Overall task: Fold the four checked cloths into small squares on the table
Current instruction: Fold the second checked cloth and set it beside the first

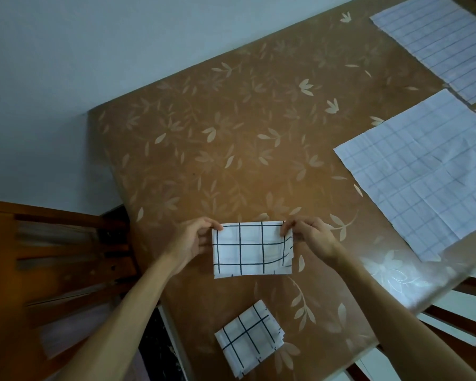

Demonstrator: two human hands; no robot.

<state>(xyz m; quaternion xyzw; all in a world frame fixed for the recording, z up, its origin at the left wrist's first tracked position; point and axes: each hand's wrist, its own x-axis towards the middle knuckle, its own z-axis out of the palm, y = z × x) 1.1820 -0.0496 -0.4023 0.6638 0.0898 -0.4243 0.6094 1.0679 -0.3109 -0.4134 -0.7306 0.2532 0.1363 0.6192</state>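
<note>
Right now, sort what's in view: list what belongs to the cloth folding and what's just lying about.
Belongs to the job:
- half-folded cloth, pinched by left hand and right hand
- finished folded square
- near flat cloth
- far flat cloth
- table

Just lying about:
- wooden chair left of the table
- chair at the right edge

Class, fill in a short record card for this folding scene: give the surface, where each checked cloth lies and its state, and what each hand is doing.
Surface: brown leaf-patterned table
Cloth in hand: partly folded rectangle, held at its far corners
Left hand: pinching the left corner
Right hand: pinching the right corner
Folded cloth: small square, near edge
Near flat cloth: unfolded, right side
Far flat cloth: unfolded, far right corner
</note>
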